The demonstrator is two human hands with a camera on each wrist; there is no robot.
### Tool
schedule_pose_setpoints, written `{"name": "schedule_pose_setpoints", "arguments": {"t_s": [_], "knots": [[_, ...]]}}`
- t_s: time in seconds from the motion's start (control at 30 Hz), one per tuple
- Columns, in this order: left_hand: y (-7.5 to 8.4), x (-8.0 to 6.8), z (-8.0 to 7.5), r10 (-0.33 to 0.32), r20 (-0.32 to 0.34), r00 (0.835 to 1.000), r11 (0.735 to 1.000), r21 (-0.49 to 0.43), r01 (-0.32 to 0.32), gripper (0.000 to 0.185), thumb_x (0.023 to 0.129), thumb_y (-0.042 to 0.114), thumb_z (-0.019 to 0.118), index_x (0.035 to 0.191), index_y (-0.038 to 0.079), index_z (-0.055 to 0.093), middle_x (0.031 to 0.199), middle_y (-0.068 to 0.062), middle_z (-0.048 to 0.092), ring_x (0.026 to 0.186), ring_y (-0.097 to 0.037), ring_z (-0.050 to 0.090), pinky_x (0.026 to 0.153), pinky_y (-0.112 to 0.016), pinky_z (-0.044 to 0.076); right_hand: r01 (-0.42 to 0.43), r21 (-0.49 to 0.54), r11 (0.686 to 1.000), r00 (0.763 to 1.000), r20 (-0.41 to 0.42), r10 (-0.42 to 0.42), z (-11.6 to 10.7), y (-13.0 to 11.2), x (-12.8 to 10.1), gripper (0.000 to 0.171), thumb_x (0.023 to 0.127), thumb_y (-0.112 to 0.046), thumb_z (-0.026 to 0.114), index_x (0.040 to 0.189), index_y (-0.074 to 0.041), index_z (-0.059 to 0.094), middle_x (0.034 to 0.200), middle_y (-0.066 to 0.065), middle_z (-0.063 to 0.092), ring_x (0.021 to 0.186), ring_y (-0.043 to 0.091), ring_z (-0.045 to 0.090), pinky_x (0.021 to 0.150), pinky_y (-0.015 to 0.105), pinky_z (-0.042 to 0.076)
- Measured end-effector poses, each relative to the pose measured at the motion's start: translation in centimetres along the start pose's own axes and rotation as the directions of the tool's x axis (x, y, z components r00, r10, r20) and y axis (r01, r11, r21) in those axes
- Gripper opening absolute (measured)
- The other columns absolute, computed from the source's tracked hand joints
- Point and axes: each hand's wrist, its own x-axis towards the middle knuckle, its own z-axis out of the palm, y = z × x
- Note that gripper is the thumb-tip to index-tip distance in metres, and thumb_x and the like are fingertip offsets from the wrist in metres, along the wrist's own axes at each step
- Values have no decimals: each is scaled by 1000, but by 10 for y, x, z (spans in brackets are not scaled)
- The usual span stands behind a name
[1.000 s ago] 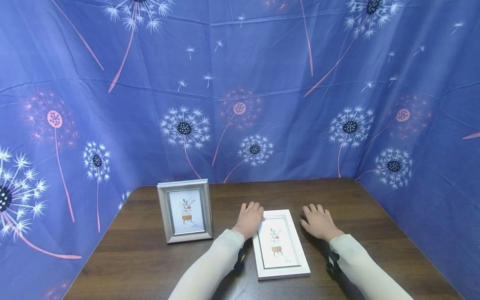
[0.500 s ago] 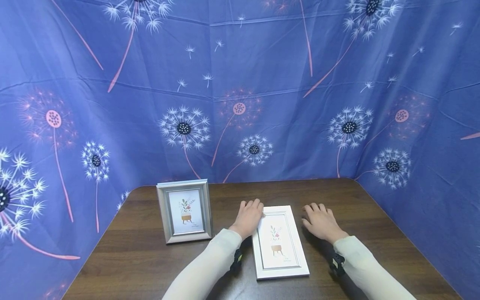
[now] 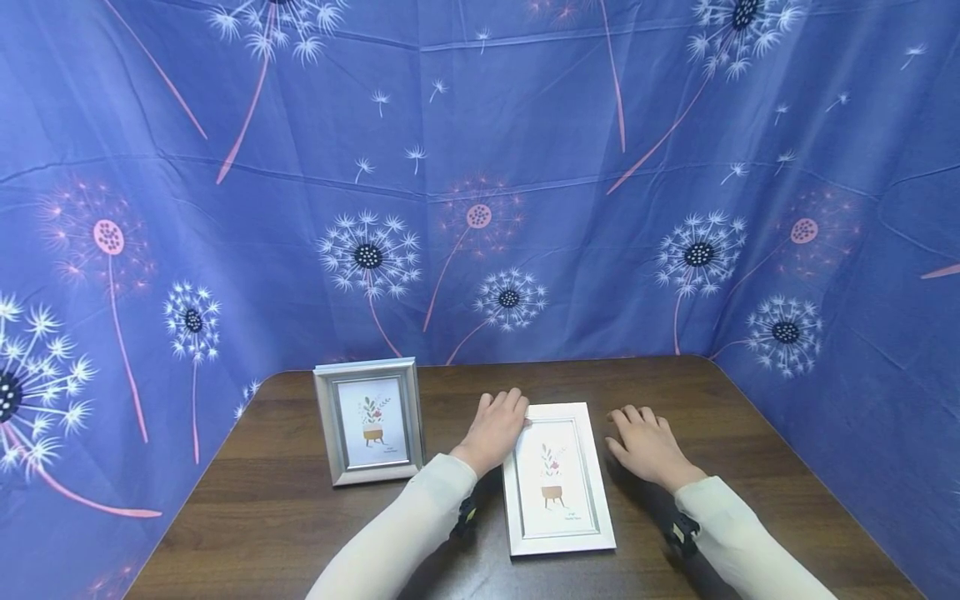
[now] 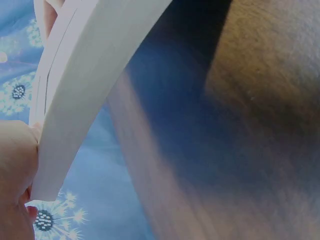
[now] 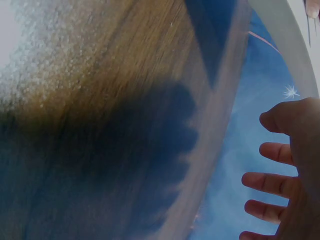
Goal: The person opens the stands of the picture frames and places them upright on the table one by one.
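A white picture frame (image 3: 557, 479) with a small plant print lies flat in the middle of the dark wooden table (image 3: 285, 517). My left hand (image 3: 497, 429) rests at its far left corner, fingers fairly straight and the thumb touching the frame. In the left wrist view the frame's white edge (image 4: 85, 85) runs close past that hand (image 4: 15, 170). My right hand (image 3: 645, 437) lies palm down on the table just right of the frame, apart from it and holding nothing. In the right wrist view its fingers (image 5: 270, 180) are spread over the table (image 5: 100, 100).
A silver picture frame (image 3: 370, 421) with the same print stands upright at the table's back left. Blue dandelion-print cloth (image 3: 525, 167) walls the table on three sides. The table's rounded right corner (image 3: 712, 362) meets the cloth.
The white frame has slid a little farther from me, and my left hand has moved forward with it. My right hand has hardly shifted.
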Motion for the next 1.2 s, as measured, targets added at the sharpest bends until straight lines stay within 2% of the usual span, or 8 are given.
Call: {"name": "schedule_pose_setpoints", "arguments": {"t_s": [0.2, 0.57, 0.87, 1.2], "knots": [[-3, -1, -8, 47, -57, 997, 999, 11, -47, 23, 104, 36, 47, 111, 15, 54, 95, 4, 45, 79, -10, 41, 72, -27, 27, -7, 16, 1000, 1000, -11, 7, -7, -2, -3, 36, 92, -23, 65, 121, -2, 61, 118, 21, 58, 115, 45, 49, 91, 65, 36], [-4, -3, -20, 65, -108, 992, 998, 5, -65, 26, 104, 38, 45, 115, 15, 53, 99, 6, 58, 82, -13, 43, 74, -28, 30, 37, 21, 999, 996, -82, -35, -21, -1, -10, 34, 92, -22, 66, 119, -3, 61, 118, 19, 59, 112, 44, 50, 89, 64, 37], [-8, -3, -30, 81, -133, 988, 997, 1, -82, 27, 104, 39, 45, 114, 16, 53, 100, 6, 58, 85, -13, 44, 75, -28, 31, 89, 4, 996, 985, -147, -87, -34, -6, -11, 35, 90, -22, 66, 120, -3, 60, 117, 19, 58, 111, 44, 50, 88, 63, 37], [-12, -2, -40, 112, -212, 971, 994, 27, -109, 29, 103, 39, 48, 114, 15, 60, 98, 3, 59, 85, -14, 48, 74, -30, 33, 108, -2, 994, 979, -173, -107, -47, -13, -11, 34, 91, -22, 65, 119, -4, 61, 117, 18, 58, 112, 44, 50, 89, 63, 37]]}}
